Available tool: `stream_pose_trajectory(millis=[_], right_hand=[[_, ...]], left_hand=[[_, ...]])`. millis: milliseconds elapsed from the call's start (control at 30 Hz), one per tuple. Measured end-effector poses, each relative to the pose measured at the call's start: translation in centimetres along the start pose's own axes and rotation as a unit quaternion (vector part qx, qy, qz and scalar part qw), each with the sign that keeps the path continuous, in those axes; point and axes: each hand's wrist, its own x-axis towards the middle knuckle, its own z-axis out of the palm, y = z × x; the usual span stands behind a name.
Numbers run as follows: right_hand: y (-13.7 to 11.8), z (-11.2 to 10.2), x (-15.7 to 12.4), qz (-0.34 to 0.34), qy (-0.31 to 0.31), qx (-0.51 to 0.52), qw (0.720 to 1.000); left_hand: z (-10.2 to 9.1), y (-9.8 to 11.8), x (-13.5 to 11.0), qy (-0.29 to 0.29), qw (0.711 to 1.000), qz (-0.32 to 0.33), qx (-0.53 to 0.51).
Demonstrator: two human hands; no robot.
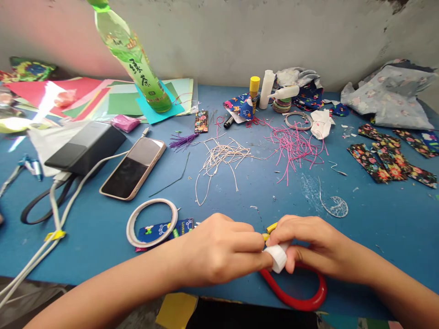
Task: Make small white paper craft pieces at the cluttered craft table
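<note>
My left hand (219, 251) has its fingers curled together around one end of a small white rolled piece (276, 257). The thumb and fingers of my right hand (315, 244) pinch the piece's other side; I cannot make out whether it is paper, cloth or tape. Below both hands lies a thick red loop (312, 299), shaped like a scissors handle, partly hidden by my right hand. Two yellow tips (270, 227) show between the hands. Near my left forearm, a roll of tape (132, 228) rests on a blue patterned cloth strip (154, 232).
Beyond my hands lie beige cords (226, 157) and pink cords (297, 144). A phone (133, 169), a power bank (85, 146) and cables are at left, with a tilted-looking tea bottle (137, 68) behind. Floral cloth strips (368, 162) and a plastic bag (387, 100) lie at right.
</note>
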Motion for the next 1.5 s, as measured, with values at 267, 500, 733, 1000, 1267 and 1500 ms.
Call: stream_pose_trajectory(millis=[267, 500, 733, 1000, 1267, 1500], right_hand=[[-0.5, -0.6, 0.0, 0.062, 0.010, 0.061, 0.996], [-0.4, -0.6, 0.3, 0.098, -0.047, 0.068, 0.992], [0.2, -0.1, 0.6, 0.137, -0.066, 0.055, 0.987], [0.5, 0.5, 0.7, 0.159, -0.092, 0.099, 0.978], [0.0, 0.5, 0.8, 0.166, -0.090, 0.129, 0.974], [-0.3, 0.1, 0.5, 0.167, -0.078, 0.125, 0.975]], left_hand=[[-0.8, 0.1, 0.3, 0.047, 0.997, -0.014, -0.063], [-1.3, 0.3, 0.5, -0.069, 0.991, -0.051, -0.101], [-1.2, 0.9, 0.4, -0.124, 0.991, -0.048, 0.019], [-0.1, 1.4, 0.1, -0.118, 0.990, 0.032, 0.071], [-0.1, 1.8, 0.2, -0.049, 0.995, 0.060, 0.060], [0.5, 1.7, 0.0, 0.028, 0.994, 0.071, 0.081]])
